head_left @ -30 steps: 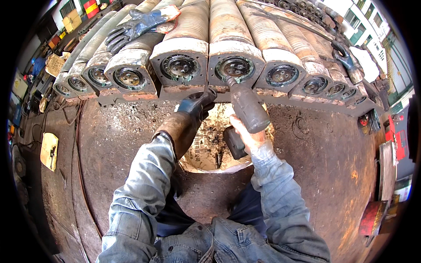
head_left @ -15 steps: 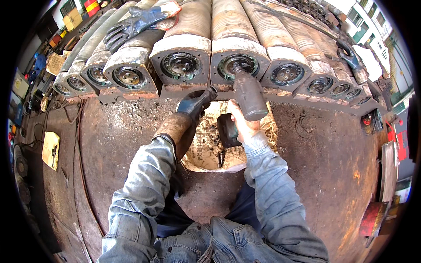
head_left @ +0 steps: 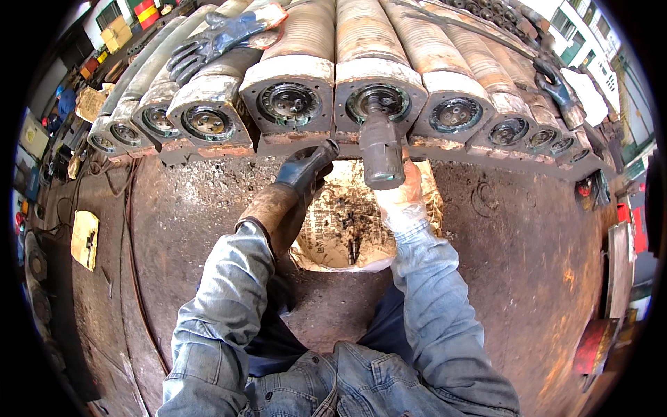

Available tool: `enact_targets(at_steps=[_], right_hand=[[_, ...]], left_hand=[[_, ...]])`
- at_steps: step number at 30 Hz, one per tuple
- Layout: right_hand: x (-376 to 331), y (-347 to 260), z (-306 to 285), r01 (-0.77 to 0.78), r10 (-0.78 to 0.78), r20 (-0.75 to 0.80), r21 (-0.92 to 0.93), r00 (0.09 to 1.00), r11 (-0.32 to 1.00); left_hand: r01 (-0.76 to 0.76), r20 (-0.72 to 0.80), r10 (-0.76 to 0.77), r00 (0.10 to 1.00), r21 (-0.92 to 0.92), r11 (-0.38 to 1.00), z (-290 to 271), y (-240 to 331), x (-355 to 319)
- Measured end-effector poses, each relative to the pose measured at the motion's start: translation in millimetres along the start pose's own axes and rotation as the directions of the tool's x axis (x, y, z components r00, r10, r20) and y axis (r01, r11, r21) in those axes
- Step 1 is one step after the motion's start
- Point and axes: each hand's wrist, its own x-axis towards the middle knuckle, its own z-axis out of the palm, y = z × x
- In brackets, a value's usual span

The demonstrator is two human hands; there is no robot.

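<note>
My right hand [head_left: 401,193], bare, grips a dark cordless impact wrench [head_left: 381,153]. The wrench's nose reaches into the round recess of a block-shaped end [head_left: 415,89] on a ribbed cylinder [head_left: 373,35]. Its body hides most of the handle and some of my fingers. To the left, my left hand [head_left: 306,169] wears a worn blue-and-brown work glove, fingers closed just below the row of cylinder ends. A dark round-ended piece shows at its fingertips; I cannot tell what it is. Under both hands lies a yellowish paper sack [head_left: 326,240] with small dark metal parts [head_left: 353,249] on it.
More ribbed cylinders stand side by side across the far side. A blue glove [head_left: 222,38] lies on the left ones, another dark glove [head_left: 556,94] on the right. A long dark bar [head_left: 472,31] rests across the tops. A hose [head_left: 130,257] runs along the stained floor at left.
The impact wrench has swung left and now points more squarely into the recess. My right hand has turned with it, and the tool's dark battery base is now hidden. My left hand has barely moved.
</note>
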Motion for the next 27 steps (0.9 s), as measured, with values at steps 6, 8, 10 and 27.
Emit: enact_targets(at_steps=[6, 8, 10, 27], right_hand=[[-6.1, -26.3, -6.1, 0.034, -0.025, 0.063, -0.14, 0.998, 0.99], [-0.7, -6.8, -20.2, -0.173, 0.135, 0.112, 0.496, 0.984, 0.851], [-16.0, -19.8, -17.9, -0.161, 0.107, 0.138, 0.469, 0.985, 0.868], [-66.3, -72.8, -23.3, 0.497, -0.257, 0.498, -0.441, 0.828, 0.747]], left_hand=[[-0.008, 0.041, 0.008, 0.999, -0.005, 1.0, -3.1, 4.1, -10.9], [-0.043, 0.087, 0.046, 0.995, -0.036, 0.998, 11.2, 13.2, -21.9], [-0.068, 0.098, 0.074, 0.992, -0.057, 0.996, 18.5, 21.4, -35.4], [0.054, 0.351, 0.14, 0.926, -0.49, 0.87, 26.7, -6.8, -8.9]])
